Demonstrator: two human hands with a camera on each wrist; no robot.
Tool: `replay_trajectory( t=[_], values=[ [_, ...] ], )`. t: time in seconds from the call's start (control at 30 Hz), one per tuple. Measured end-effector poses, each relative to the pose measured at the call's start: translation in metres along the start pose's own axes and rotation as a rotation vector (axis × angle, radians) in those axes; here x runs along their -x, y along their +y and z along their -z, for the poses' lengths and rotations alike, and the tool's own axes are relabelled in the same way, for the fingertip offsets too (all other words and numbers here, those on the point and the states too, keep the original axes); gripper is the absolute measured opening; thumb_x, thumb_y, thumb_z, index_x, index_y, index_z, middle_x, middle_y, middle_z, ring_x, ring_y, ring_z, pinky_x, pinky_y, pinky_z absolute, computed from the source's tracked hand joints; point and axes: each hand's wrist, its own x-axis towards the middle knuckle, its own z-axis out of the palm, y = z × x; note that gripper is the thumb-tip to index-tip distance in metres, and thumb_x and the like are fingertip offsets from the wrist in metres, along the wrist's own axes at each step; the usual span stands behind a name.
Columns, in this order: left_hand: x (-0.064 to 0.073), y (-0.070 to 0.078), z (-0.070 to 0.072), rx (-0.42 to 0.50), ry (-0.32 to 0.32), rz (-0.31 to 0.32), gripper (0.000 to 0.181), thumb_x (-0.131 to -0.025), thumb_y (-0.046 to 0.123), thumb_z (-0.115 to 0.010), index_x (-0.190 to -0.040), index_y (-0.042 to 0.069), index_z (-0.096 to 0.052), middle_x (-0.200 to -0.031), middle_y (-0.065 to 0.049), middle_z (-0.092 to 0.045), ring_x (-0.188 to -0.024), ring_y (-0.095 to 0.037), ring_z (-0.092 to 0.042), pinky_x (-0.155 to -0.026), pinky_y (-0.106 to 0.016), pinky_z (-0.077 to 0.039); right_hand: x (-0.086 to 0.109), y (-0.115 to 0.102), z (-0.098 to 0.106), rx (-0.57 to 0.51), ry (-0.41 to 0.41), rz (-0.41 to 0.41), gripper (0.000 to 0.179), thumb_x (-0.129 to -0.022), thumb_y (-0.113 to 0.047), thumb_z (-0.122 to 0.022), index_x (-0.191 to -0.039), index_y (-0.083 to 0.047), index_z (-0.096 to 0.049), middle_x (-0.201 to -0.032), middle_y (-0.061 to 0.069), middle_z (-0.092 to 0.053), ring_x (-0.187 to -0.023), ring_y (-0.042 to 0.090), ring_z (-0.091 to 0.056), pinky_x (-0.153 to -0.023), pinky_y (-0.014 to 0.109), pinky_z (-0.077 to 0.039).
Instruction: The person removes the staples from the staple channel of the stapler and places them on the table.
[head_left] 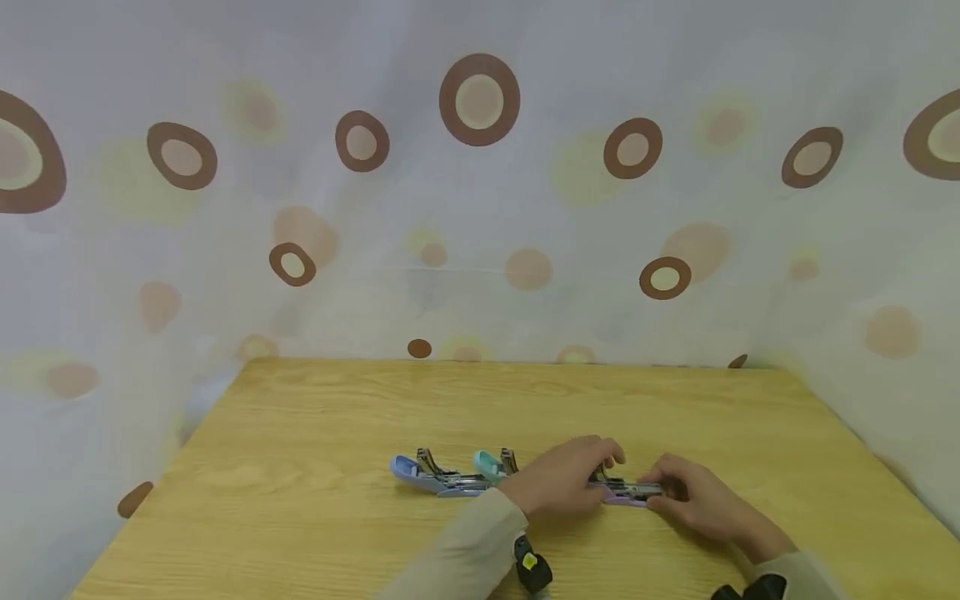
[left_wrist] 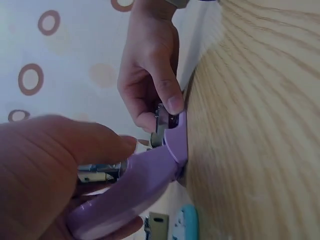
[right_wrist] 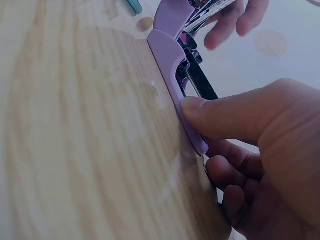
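Note:
A purple stapler (head_left: 628, 502) lies on the wooden table between my hands, its upper arm swung open from the base. My left hand (head_left: 566, 477) grips the raised purple upper arm (left_wrist: 132, 185), thumb on one side and fingers on the other. At the opposite end, my right hand (head_left: 697, 498) pinches the tip of the base (right_wrist: 170, 70) between thumb and fingers. Beyond my left wrist stands a teal stapler (head_left: 487, 464), partly hidden by that hand. Further left is a blue stapler (head_left: 415, 473), also opened out, its metal parts showing.
The wooden table (head_left: 300, 533) reaches back to a pale curtain (head_left: 525, 208) with brown ring patterns, which also hangs along both sides. The staplers form a rough row across the middle of the table.

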Motion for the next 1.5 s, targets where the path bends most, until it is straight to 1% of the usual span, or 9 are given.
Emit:
replay_trajectory(
  t=[0.13, 0.33, 0.5, 0.63, 0.77, 0.97, 1.07, 1.27, 1.5],
  values=[
    [-0.012, 0.007, 0.000, -0.030, -0.044, -0.019, 0.035, -0.092, 0.017, -0.064, -0.125, 0.022, -0.056, -0.114, 0.006, -0.058, -0.084, 0.002, -0.053, -0.072, -0.011, -0.043, 0.006, 0.002, 0.002, -0.007, -0.005, -0.019, 0.012, -0.088, -0.008, -0.068, -0.099, -0.012, -0.064, -0.085, -0.007, -0.053, -0.067, -0.001, -0.043, -0.052, 0.022, -0.038],
    [-0.028, 0.011, 0.003, -0.149, -0.096, -0.054, 0.029, -0.086, 0.013, -0.069, -0.113, 0.024, -0.067, -0.107, 0.011, -0.067, -0.092, 0.001, -0.060, -0.075, -0.011, -0.045, 0.006, 0.000, 0.003, -0.014, 0.002, -0.028, 0.012, -0.088, -0.009, -0.068, -0.098, -0.014, -0.064, -0.084, -0.007, -0.053, -0.066, 0.000, -0.043, -0.052, 0.022, -0.038],
    [-0.029, 0.013, 0.003, -0.174, -0.116, -0.044, 0.029, -0.084, 0.011, -0.068, -0.107, 0.027, -0.073, -0.106, 0.017, -0.068, -0.095, 0.003, -0.060, -0.078, -0.012, -0.047, 0.005, -0.002, 0.001, -0.019, 0.010, -0.019, 0.011, -0.088, -0.008, -0.068, -0.098, -0.013, -0.064, -0.084, -0.006, -0.054, -0.065, -0.001, -0.043, -0.052, 0.021, -0.039],
    [-0.027, 0.013, 0.002, -0.210, -0.107, -0.018, 0.029, -0.083, 0.012, -0.069, -0.105, 0.031, -0.074, -0.104, 0.019, -0.068, -0.089, 0.004, -0.059, -0.073, -0.013, -0.047, 0.003, -0.003, -0.001, -0.003, 0.018, -0.024, 0.011, -0.088, -0.009, -0.068, -0.096, -0.015, -0.064, -0.084, -0.007, -0.055, -0.065, -0.001, -0.043, -0.052, 0.021, -0.039],
    [-0.027, 0.015, 0.002, -0.245, -0.128, 0.000, 0.030, -0.084, 0.014, -0.069, -0.106, 0.033, -0.073, -0.104, 0.020, -0.068, -0.084, 0.005, -0.056, -0.069, -0.013, -0.045, 0.004, -0.002, -0.002, 0.004, 0.015, -0.029, 0.011, -0.087, -0.008, -0.069, -0.096, -0.014, -0.064, -0.084, -0.008, -0.054, -0.065, -0.001, -0.042, -0.052, 0.021, -0.039],
    [-0.028, 0.015, 0.003, -0.239, -0.135, -0.020, 0.034, -0.084, 0.011, -0.068, -0.111, 0.032, -0.072, -0.105, 0.018, -0.068, -0.083, 0.005, -0.056, -0.070, -0.011, -0.044, 0.004, -0.003, -0.001, 0.009, 0.011, -0.031, 0.013, -0.088, -0.008, -0.068, -0.099, -0.013, -0.064, -0.084, -0.006, -0.054, -0.064, -0.001, -0.042, -0.051, 0.021, -0.039],
    [-0.029, 0.015, 0.003, -0.219, -0.148, -0.025, 0.029, -0.086, 0.012, -0.069, -0.109, 0.029, -0.074, -0.107, 0.018, -0.069, -0.084, 0.005, -0.057, -0.075, -0.010, -0.044, 0.003, -0.003, 0.000, 0.005, 0.005, -0.029, 0.013, -0.088, -0.007, -0.068, -0.100, -0.011, -0.064, -0.084, -0.005, -0.054, -0.063, 0.000, -0.042, -0.051, 0.021, -0.038],
    [-0.032, 0.016, 0.004, -0.183, -0.189, 0.020, 0.027, -0.088, 0.016, -0.070, -0.110, 0.031, -0.073, -0.111, 0.019, -0.067, -0.088, 0.006, -0.058, -0.079, -0.011, -0.046, 0.003, -0.005, 0.002, 0.003, -0.011, -0.039, 0.013, -0.088, -0.007, -0.067, -0.101, -0.009, -0.064, -0.084, -0.003, -0.055, -0.062, 0.000, -0.041, -0.050, 0.021, -0.038],
    [-0.032, 0.019, 0.007, -0.190, -0.227, 0.066, 0.027, -0.088, 0.021, -0.072, -0.111, 0.033, -0.072, -0.112, 0.020, -0.066, -0.094, 0.004, -0.060, -0.080, -0.013, -0.047, 0.002, -0.006, 0.001, 0.002, -0.018, -0.084, 0.012, -0.089, -0.012, -0.067, -0.101, -0.011, -0.065, -0.087, -0.004, -0.056, -0.064, 0.001, -0.042, -0.053, 0.022, -0.038]
  ],
)
